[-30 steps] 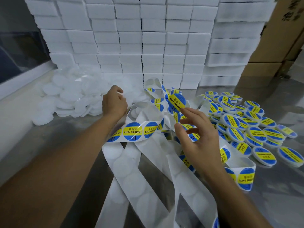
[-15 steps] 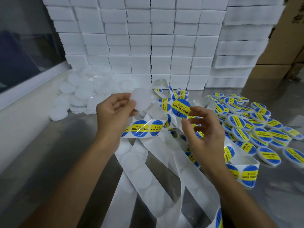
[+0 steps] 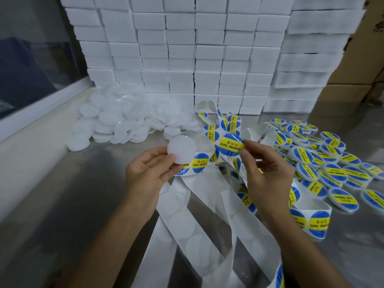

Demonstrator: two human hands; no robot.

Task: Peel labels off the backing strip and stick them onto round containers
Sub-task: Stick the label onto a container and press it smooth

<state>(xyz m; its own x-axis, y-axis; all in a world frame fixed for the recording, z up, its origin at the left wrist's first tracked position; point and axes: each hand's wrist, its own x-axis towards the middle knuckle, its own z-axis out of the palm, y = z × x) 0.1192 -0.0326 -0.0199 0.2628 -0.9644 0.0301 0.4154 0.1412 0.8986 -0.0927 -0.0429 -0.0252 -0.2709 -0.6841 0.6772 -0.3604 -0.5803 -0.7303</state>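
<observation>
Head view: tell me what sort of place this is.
Probably a small packing or labelling workshop: a wall of stacked white boxes, a pile of unlabelled white containers and a heap of labelled containers lie on a steel table.

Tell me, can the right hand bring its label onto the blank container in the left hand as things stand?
Probably yes. The right hand pinches a peeled label beside the blank container that the left hand holds face up, and nothing lies in the gap between them.
</observation>
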